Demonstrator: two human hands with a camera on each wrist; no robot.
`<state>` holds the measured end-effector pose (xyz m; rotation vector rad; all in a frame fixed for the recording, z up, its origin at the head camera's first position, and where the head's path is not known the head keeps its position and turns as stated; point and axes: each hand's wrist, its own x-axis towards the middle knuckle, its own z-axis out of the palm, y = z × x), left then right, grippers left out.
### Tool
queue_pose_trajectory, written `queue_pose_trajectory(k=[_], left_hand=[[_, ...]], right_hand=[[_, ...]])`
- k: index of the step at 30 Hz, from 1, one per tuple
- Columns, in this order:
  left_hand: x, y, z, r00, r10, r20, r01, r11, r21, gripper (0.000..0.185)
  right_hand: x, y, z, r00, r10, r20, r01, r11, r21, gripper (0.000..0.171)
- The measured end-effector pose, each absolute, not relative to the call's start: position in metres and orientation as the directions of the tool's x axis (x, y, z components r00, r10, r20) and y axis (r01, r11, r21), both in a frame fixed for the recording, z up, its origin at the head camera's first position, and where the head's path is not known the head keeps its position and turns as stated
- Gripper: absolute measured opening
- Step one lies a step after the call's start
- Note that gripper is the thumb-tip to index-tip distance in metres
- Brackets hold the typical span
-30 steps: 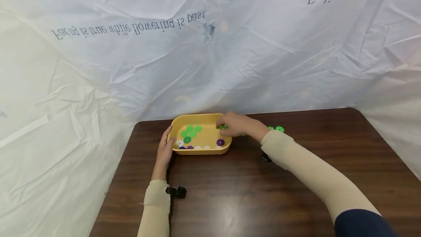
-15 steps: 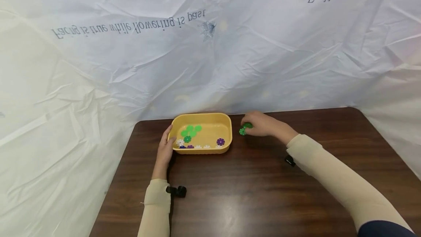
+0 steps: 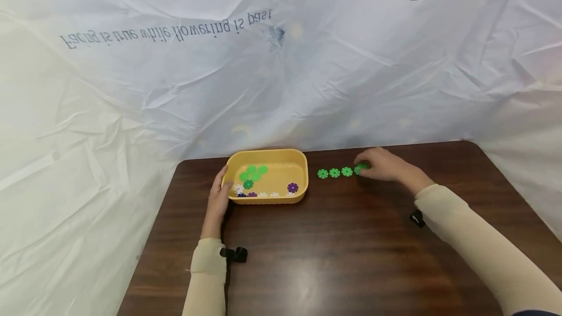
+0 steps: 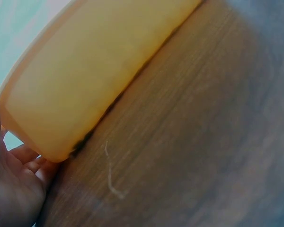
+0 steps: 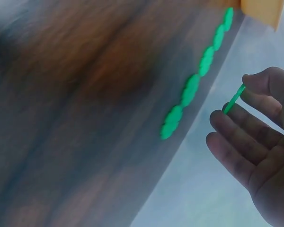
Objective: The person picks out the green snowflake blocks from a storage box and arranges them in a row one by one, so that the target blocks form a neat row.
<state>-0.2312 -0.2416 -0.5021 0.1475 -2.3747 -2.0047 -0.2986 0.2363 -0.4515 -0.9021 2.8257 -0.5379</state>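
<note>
My left hand grips the left end of a yellow plastic tray, thumb over the rim and fingers outside; the left wrist view shows the fingers under the tray's corner. To the tray's right, my right hand is over the end of a row of green snowflake discs. Between thumb and fingertips it pinches another green snowflake disc, seen edge-on in the right wrist view. That view shows several discs lying in line on the table, close together. The hand partly covers the row's right end in the head view.
Inside the tray lie light green discs, a darker green disc, a purple disc and white discs. Brown wooden table beneath. A white printed sheet hangs right behind the table's back edge.
My right hand has moved right, from over the tray to the far end of the green row, carrying a green snowflake disc. More of the row now shows. My left hand stays on the tray.
</note>
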Motion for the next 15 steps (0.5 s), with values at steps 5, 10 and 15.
queue_pose_trajectory(k=[5,10,15], left_hand=[[-0.230,-0.242,-0.501,-0.994,-0.092,-0.051,-0.064,0.151,0.986,0.053],[-0.230,-0.242,-0.500,-0.994,-0.097,-0.047,-0.062,0.157,0.986,0.054],[-0.230,-0.242,-0.499,-0.994,-0.097,-0.043,-0.058,0.161,0.985,0.054]], right_hand=[[-0.298,0.252,-0.459,-0.830,-0.556,-0.045,-0.505,0.784,-0.361,0.028],[-0.300,0.268,-0.465,-0.845,-0.534,-0.025,-0.496,0.802,-0.332,0.027],[-0.304,0.282,-0.470,-0.853,-0.521,-0.029,-0.483,0.810,-0.333,0.028]])
